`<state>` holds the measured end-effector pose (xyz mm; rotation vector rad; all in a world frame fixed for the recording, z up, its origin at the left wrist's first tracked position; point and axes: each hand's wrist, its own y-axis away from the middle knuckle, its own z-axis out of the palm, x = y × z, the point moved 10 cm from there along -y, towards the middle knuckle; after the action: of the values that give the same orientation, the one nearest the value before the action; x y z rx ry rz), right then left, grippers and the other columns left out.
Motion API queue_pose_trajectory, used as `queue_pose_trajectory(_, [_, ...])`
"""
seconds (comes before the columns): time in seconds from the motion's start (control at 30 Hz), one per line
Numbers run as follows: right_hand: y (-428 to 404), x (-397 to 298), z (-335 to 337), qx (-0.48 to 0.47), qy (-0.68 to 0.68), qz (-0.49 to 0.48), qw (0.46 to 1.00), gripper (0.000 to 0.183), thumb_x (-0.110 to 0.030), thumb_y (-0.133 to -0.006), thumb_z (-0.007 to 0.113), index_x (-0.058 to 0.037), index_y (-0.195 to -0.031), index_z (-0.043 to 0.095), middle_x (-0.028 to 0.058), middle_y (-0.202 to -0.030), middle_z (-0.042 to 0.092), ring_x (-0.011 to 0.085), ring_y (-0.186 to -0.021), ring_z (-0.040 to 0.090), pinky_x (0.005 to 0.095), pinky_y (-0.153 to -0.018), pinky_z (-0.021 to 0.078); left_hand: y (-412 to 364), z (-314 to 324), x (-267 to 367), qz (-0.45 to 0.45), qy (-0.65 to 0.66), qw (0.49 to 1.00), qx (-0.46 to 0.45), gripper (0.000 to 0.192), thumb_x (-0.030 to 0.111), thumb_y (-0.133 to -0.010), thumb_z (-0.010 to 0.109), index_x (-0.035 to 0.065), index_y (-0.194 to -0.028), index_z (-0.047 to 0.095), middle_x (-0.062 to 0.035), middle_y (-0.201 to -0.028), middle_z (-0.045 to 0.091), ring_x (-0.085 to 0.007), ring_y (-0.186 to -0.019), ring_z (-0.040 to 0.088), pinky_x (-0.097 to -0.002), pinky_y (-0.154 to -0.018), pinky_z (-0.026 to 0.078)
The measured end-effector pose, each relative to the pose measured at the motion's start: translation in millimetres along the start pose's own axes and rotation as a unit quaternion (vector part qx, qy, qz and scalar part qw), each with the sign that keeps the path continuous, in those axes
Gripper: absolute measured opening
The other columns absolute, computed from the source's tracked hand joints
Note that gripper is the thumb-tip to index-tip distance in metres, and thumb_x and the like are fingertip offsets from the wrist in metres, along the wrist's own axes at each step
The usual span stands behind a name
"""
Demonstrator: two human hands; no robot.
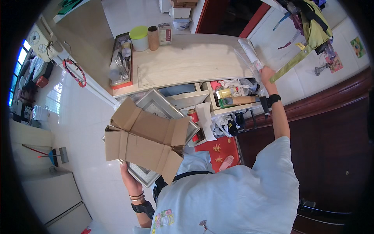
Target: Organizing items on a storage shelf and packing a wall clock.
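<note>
My left hand (131,182) grips the lower edge of a silver picture frame (146,177). An unfolded brown cardboard box (146,147), its flaps spread, rests on top and covers much of the frame. Another corner of silver framing (172,106) shows above the box; whether it belongs to the same frame I cannot tell. On the right, my right hand (267,76) is closed around the near end of a long white roll in clear plastic (250,53), which lies along the right end of the wooden cabinet top (187,63).
Two drawers stand pulled out; the right drawer (230,110) holds bags, a tube and a long-handled brush. A tray of small items (131,79), a green-lidded tub (139,38) and a brown cylinder (153,38) stand on the cabinet. Bags (315,26) hang on the right wall.
</note>
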<state>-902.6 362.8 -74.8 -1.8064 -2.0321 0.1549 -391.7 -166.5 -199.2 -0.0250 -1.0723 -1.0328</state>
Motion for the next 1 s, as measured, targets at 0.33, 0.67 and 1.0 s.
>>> queue_pose_trajectory(0.33, [17,-23,18,-0.045,0.046,-0.031,0.997,0.030,-0.016,-0.071,0.070,-0.0009,-0.094,0.058,0.0186,-0.088,0.065,0.0376,-0.081,0.066,0.0489,-0.070,0.0527,-3,8,-5,-0.013,0.014,1.000,-0.014,0.041,0.031,-0.094,0.046,0.0045,-0.125,0.046,-0.0066,-0.117,0.056,-0.0193,-0.106,0.054,-0.0350,-0.091,0.043])
queue_pose_trajectory(0.67, [17,14,-12,0.076,0.010,0.013,0.997,0.014,-0.005,-0.079,0.053,0.0024,-0.091,0.058,0.0218,-0.080,0.063,0.0370,-0.080,0.064,0.0453,-0.077,0.0499,-2,0,-2,-0.031,0.002,0.998,-0.047,0.041,0.029,-0.094,0.045,0.0039,-0.127,0.045,-0.0073,-0.117,0.055,-0.0195,-0.107,0.054,-0.0350,-0.092,0.043])
queue_pose_trajectory(1.0, [231,3,-155,0.171,-0.027,0.083,0.981,0.026,-0.002,-0.086,0.049,0.0048,-0.112,0.052,0.0182,-0.091,0.061,0.0336,-0.088,0.059,0.0458,-0.096,0.0392,-28,29,-28,-0.138,-0.066,0.973,-0.175,0.044,0.032,-0.094,0.048,0.0025,-0.126,0.046,-0.0091,-0.118,0.056,-0.0209,-0.107,0.056,-0.0361,-0.091,0.046])
